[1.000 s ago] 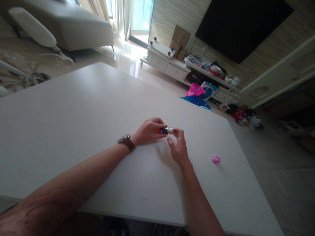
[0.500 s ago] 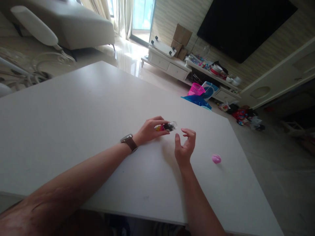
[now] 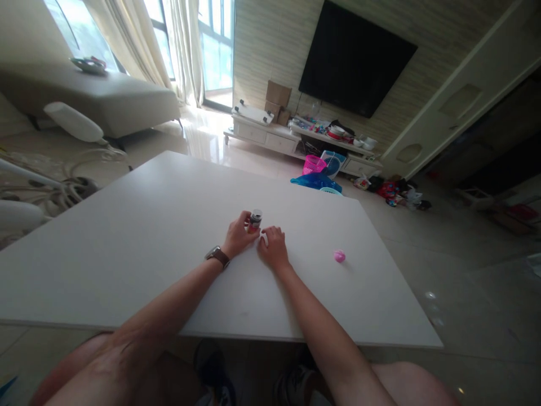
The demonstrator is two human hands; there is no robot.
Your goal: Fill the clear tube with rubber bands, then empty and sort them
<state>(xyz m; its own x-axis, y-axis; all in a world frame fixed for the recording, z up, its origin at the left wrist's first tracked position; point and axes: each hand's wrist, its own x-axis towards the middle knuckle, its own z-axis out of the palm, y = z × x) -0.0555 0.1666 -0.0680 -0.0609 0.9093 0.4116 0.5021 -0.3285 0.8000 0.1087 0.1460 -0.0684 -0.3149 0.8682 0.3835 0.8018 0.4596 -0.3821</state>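
Presently holding a small clear jar (image 3: 256, 218) in the left grip (image 3: 237, 235), closed firmly around its lower part from the left side. Wrapped about it with the thumb across the near side and the fingers behind, leaving the transparent top free above the hold. Standing nearly upright there, with a dark band beneath the clear rim and some red and yellow lower down (partly covered by the thumb). Hard to tell about contact between the jar's base and the white surface (image 3: 139, 225), being hidden by the grip.

Just right of the jar's lower end, resting low with the right grip (image 3: 274, 249), back upward. Loosely curled at the fingers, with a small gap between thumb and forefinger (half-open, then, and seemingly empty). Very near the jar with those fingertips; cannot tell for certain about touching.

Wearing a watch (image 3: 217, 256) with a dark strap on the left wrist. Farther right, well apart from both grips, showing a small pink object (image 3: 339, 256) on the surface. Past the far edge, showing a bright pink basket (image 3: 313, 164) and, mounted on the wall, a dark television (image 3: 357, 59).
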